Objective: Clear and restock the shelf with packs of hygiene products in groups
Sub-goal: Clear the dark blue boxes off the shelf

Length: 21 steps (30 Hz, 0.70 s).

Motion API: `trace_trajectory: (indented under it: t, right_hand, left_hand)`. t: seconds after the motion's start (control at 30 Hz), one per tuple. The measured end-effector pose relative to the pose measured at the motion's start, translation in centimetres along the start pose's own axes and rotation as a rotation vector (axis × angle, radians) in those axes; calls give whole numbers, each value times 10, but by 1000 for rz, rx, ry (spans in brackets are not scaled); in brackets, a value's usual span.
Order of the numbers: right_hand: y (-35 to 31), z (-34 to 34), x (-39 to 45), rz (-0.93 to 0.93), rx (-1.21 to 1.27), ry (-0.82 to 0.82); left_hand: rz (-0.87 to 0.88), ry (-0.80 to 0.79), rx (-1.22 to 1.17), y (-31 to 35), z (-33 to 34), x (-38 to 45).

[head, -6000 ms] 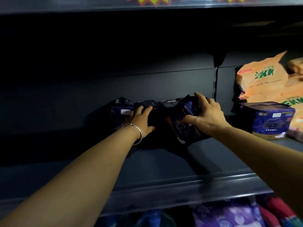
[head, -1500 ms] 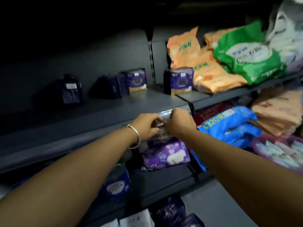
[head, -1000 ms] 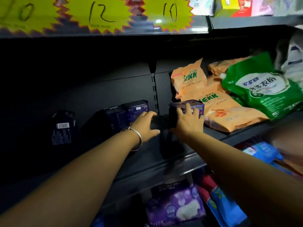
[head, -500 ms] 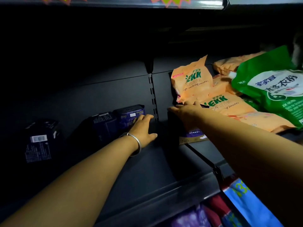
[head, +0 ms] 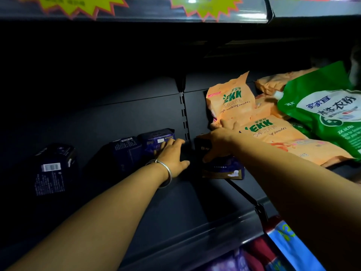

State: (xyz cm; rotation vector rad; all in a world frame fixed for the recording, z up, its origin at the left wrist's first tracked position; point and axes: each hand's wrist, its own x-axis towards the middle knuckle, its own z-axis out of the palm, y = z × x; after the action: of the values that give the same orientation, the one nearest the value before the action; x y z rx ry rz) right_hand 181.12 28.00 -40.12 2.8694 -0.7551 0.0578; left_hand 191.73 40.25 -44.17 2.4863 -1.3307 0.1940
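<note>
On the dark shelf point(head: 175, 204), the right hand point(head: 218, 142) grips a purple pack point(head: 224, 169) from above, thumb curled down its near left side and fingers over the top, seemingly to lift or slide it. This pack sits just right of the slotted upright point(head: 184, 118) that divides the bays, close beside the orange bags point(head: 273, 133) of washing powder, so it looks stranded apart from its kind. The left hand point(head: 172, 154) lies open, fingers straight, fingertips point(head: 168, 142) touching the rightmost of two packs point(head: 144, 147) standing together against the back panel; it probably steadies them so they stay upright as another joins. A bangle point(head: 163, 173) circles that wrist. A lone pack point(head: 51, 169) stands well apart to the left, barcode facing out, not yet drawn into the group. A green bag point(head: 328, 114) leans over the orange ones on the right. Yellow starburst tags point(head: 205, 6) hang on the shelf edge above. Judging by this layout, the step in hand is gathering the scattered purple packs into one row; the right-hand one would need to cross the upright line leftward
</note>
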Motion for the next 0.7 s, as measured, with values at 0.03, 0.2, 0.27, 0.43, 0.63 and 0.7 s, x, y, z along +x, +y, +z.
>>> trace_trajectory:
  t: [0.03,0.2,0.27,0.43,0.63,0.7]
  right_hand:
    - [4,-1,-1,6,65,-74]
    - [6,-5,-4,21,73,-123]
    - [-1,-6,-5,43,77,-42]
    - [-42,-15,-1,50,283,88]
    - [-88,-7,16,30,277,78]
    - [-94,-5,20,43,259,71]
  left_hand:
    - [-7,0,10,0,0,0]
    - [-59,19,84,-6,2,-1]
    - [-85,63,139,-12,-1,-3]
    - [-193,152,269,-39,-11,-7]
    - [-291,44,320,-80,-14,-12]
    - [-268,34,347,-90,-15,-13]
